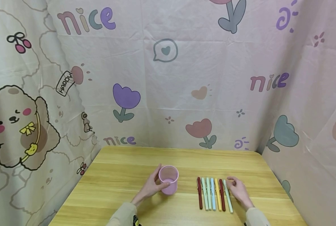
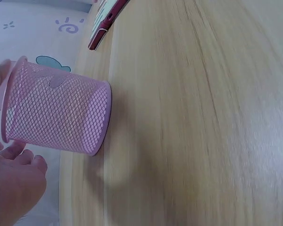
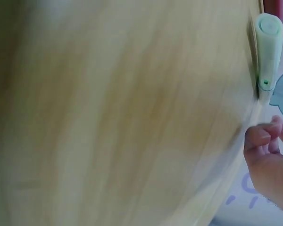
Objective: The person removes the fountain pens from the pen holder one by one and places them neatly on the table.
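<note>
A pink mesh pen holder [image 1: 171, 189] stands upright on the table, its opening facing up. My left hand [image 1: 151, 187] holds it from the left side, the thumb across the front and the fingers behind. In the left wrist view the mesh wall of the pen holder [image 2: 56, 110] shows between thumb and fingers near the rim. My right hand [image 1: 238, 190], fingers loosely bent, is just right of the row's last mint green pen [image 1: 228, 199]. The right wrist view shows a gap between that pen [image 3: 269, 52] and the fingertips, with nothing held.
Several capped pens lie side by side right of the pen holder: a dark red pen [image 1: 200, 194] at the left end, then mint green ones, a light blue pen [image 1: 213, 194], a yellow pen [image 1: 218, 196] and another dark red one. A printed cloth [image 1: 168, 78] hangs behind the wooden table [image 1: 122, 160].
</note>
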